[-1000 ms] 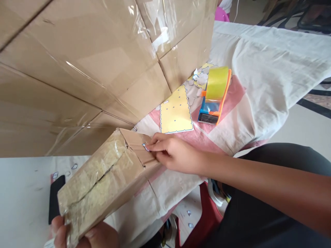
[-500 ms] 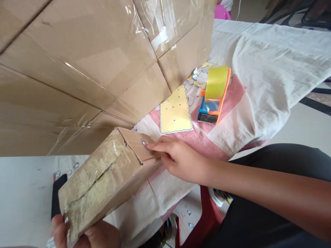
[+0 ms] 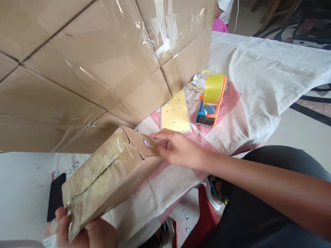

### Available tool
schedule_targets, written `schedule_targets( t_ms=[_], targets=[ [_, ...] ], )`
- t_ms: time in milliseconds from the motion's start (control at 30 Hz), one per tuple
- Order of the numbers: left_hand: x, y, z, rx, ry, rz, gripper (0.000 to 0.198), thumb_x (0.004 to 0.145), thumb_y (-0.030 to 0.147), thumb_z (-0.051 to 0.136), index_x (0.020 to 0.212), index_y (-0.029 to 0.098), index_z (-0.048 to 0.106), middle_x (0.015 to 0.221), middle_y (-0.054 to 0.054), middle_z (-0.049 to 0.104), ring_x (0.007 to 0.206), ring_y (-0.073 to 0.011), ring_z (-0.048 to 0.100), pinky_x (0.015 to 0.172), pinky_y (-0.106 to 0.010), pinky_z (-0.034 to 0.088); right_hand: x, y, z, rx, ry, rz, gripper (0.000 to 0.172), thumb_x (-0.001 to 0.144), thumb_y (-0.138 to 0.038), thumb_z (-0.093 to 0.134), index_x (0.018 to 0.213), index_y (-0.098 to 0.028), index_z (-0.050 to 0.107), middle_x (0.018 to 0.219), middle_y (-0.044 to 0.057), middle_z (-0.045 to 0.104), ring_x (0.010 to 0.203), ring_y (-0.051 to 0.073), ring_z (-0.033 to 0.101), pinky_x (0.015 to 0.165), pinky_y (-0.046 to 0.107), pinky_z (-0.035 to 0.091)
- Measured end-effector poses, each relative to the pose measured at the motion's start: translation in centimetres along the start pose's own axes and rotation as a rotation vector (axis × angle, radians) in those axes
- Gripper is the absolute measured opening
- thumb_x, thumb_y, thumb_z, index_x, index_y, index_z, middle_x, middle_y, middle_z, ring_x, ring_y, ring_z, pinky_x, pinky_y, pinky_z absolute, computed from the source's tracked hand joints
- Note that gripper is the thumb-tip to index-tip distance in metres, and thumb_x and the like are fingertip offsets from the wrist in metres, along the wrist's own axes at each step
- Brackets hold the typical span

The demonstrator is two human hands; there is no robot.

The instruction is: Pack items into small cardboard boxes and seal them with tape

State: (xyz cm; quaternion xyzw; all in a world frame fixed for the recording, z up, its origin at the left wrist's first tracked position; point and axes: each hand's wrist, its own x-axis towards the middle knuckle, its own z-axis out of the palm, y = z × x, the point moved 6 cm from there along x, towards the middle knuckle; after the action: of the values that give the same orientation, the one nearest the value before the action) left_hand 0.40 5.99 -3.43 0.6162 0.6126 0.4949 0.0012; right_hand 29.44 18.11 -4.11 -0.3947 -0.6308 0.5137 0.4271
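L edge: black phone (image 3: 55, 196) flat on white tabletop (image 3: 20, 193), a few loose cut-out stickers (image 3: 55, 173) beside it. Bottom L: left hand (image 3: 85, 234) clenched round near end of small cardboard box (image 3: 111, 172), thumb on its side. Box is held tilted, far end higher and over the table edge, top face covered w/ crinkled clear tape, slit down the middle. On its far end flap sits a small white sticker (image 3: 147, 143), blue outline; print too small to read. Behind and above, big taped cartons (image 3: 90, 69) fill upper L, blocking the view beyond. Centre: right hand (image 3: 178, 150) released, grasping nothing; index stretched out, fingertips (image 3: 155, 136) on the flap just beside the sticker, other fingers loosely curled. Past it lies a yellow sticker sheet (image 3: 175, 113), dotted w/ small marks, no legible text. R of that: tape dispenser (image 3: 210, 103), orange/blue, yellowish roll, no brand visible. All on a rumpled white cloth (image 3: 258, 69) w/ pink patches. Lower R: person's dark clothing (image 3: 258, 213); red seat (image 3: 204, 213) below the table edge. Pale floor far R.
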Motion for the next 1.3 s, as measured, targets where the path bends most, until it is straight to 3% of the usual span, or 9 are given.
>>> schedule_targets(
  t_ms=[100,167,267,400,567,700,933,1100,1300],
  targets=[
    [0.4,1.1,-1.0,-0.111,0.160,0.058,0.050,0.089,0.032,0.058,0.137,0.044,0.056,0.155,0.009,0.049,0.155,-0.0342,0.029,0.130,-0.064,0.016,0.8,-0.8,-0.7,-0.056,-0.172,-0.111,0.089,0.075,-0.014,0.073,0.158,-0.024,0.042,0.161,0.011,0.043,0.149,0.029,0.040,0.120,0.045,0.038],
    [0.8,1.3,-0.9,-0.202,0.123,0.066,0.048,0.088,0.029,0.061,0.136,0.039,0.059,0.156,0.007,0.050,0.155,-0.0316,0.031,0.131,-0.062,0.017,1.2,-0.9,-0.7,-0.064,-0.337,-0.108,0.109,0.072,-0.022,0.082,0.164,-0.027,0.025,0.169,0.010,0.029,0.156,0.030,0.027,0.124,0.046,0.032],
    [1.1,1.1,-1.1,-0.231,0.090,0.068,0.046,0.091,0.027,0.060,0.136,0.032,0.058,0.159,0.001,0.048,0.155,-0.0295,0.032,0.130,-0.062,0.020,1.3,-1.0,-0.1,-0.041,-0.490,-0.072,0.128,0.066,-0.040,0.091,0.166,-0.032,0.013,0.172,0.009,0.021,0.157,0.030,0.027,0.121,0.041,0.037],
    [1.1,-0.2,-1.3,-0.234,0.064,0.019,0.050,0.093,0.030,0.057,0.143,0.029,0.051,0.165,-0.002,0.039,0.155,-0.0285,0.031,0.129,-0.061,0.023,0.6,-1.7,1.3,-0.042,-0.474,-0.145,0.137,0.061,-0.042,0.094,0.167,-0.029,0.007,0.173,0.014,0.013,0.153,0.031,0.033,0.119,0.041,0.039],
    [0.5,-1.9,-0.8,-0.250,0.021,-0.010,0.063,0.094,0.042,0.056,0.153,0.030,0.038,0.167,-0.008,0.035,0.154,-0.0309,0.033,0.123,-0.059,0.035,-0.7,-3.4,-0.2,-0.066,-0.279,-0.261,0.126,0.061,-0.036,0.091,0.165,-0.026,0.021,0.164,0.016,0.035,0.145,0.032,0.044,0.117,0.045,0.041],
    [-0.8,-2.3,1.2,-0.336,-0.161,-0.028,0.063,0.096,0.040,0.057,0.155,0.035,0.036,0.165,-0.011,0.037,0.138,-0.0323,0.055,0.106,-0.054,0.053,-1.9,-6.5,-6.0,-0.147,-0.015,-0.334,0.125,0.064,-0.044,0.089,0.165,-0.024,0.018,0.161,0.017,0.039,0.142,0.034,0.047,0.111,0.048,0.048],
    [-2.9,-2.3,4.6,-0.093,-0.528,-0.071,0.062,0.096,0.048,0.055,0.155,0.029,0.043,0.154,-0.011,0.054,0.133,-0.0306,0.060,0.117,-0.053,0.044,-8.0,-11.6,-22.1,-0.672,0.726,-0.365,0.121,0.075,-0.056,0.078,0.165,-0.029,0.001,0.165,0.016,0.026,0.147,0.040,0.036,0.107,0.054,0.049],
    [-2.9,-3.7,5.2,-0.059,-0.569,-0.058,0.062,0.095,0.050,0.054,0.153,0.030,0.046,0.154,-0.010,0.054,0.141,-0.0323,0.052,0.120,-0.056,0.040,-9.6,-6.5,-30.4,-0.787,1.022,-0.250,0.122,0.068,-0.051,0.080,0.162,-0.019,0.009,0.163,0.023,0.023,0.151,0.044,0.025,0.117,0.064,0.033],
    [-3.2,-4.5,5.3,0.001,-0.573,-0.048,0.056,0.095,0.049,0.054,0.147,0.029,0.052,0.152,-0.009,0.057,0.140,-0.0322,0.054,0.119,-0.055,0.042,-7.1,0.9,-34.9,-0.593,1.037,-0.111,0.112,0.063,-0.042,0.079,0.154,-0.010,0.022,0.147,0.025,0.044,0.137,0.035,0.045,0.114,0.053,0.038]
  ],
)
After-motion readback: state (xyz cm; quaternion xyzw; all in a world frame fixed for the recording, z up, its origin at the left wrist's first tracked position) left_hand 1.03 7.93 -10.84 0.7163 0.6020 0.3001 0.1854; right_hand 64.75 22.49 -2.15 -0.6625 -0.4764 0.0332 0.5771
